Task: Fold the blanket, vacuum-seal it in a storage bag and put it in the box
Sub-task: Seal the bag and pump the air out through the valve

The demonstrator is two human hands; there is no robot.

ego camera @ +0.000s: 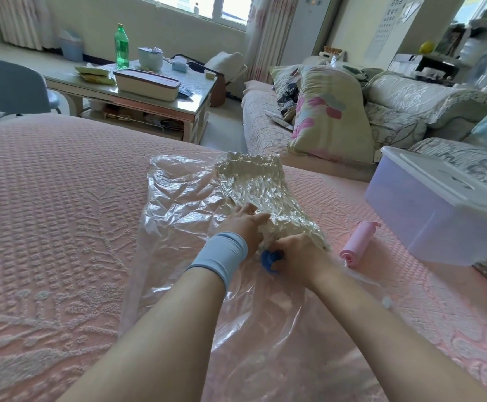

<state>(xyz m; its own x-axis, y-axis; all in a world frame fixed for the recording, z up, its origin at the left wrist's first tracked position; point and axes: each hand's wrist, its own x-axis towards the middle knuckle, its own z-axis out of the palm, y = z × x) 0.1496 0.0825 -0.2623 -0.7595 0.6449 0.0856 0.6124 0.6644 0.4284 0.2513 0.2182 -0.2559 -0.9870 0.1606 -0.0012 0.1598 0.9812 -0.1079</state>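
Note:
A clear plastic storage bag (178, 198) lies wrinkled on the pink bedspread (47, 213). Inside it the cream blanket (259, 181) is shrunk tight under the film, on the bag's right half. My left hand (245, 224), with a light blue wristband, presses flat on the blanket's near end. My right hand (297, 253) is closed on the blue valve cap (268, 261) set in the bag. The pink hand pump (358, 243) lies loose on the bed to the right of my hands. The translucent storage box (428, 216) stands at the bed's right edge, its white lid resting askew on top.
A sofa (396, 111) with a floral pillow stands behind the box. A coffee table (137, 91) beyond the bed holds a green bottle, a cup and a long container. A grey chair (7, 85) stands at far left.

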